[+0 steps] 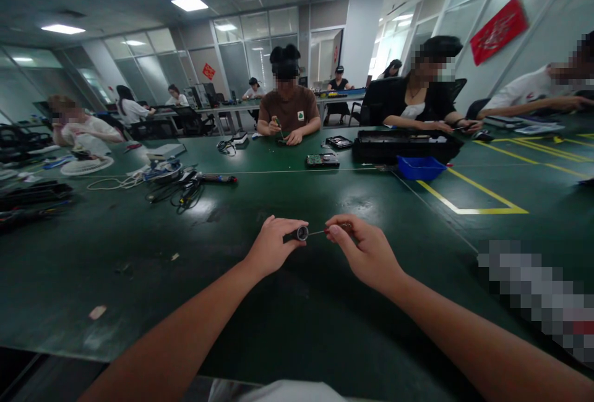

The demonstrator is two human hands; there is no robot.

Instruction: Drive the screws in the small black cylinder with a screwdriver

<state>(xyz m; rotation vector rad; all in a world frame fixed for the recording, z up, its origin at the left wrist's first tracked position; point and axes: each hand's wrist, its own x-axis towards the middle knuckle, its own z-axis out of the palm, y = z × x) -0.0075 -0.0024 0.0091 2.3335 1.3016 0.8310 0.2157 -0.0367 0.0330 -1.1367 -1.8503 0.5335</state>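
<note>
My left hand is closed around a small dark cylindrical tool handle with a round metal end. A thin metal bit sticks out of it to the right. My right hand pinches the far end of that bit between thumb and fingertips. Both hands hover just above the dark green table, close together in the middle.
Across the table a person in a brown shirt works with a tool. Circuit boards, a black case, a blue tray and tangled cables lie farther back. Other people sit left and right. Yellow tape lines mark the right side.
</note>
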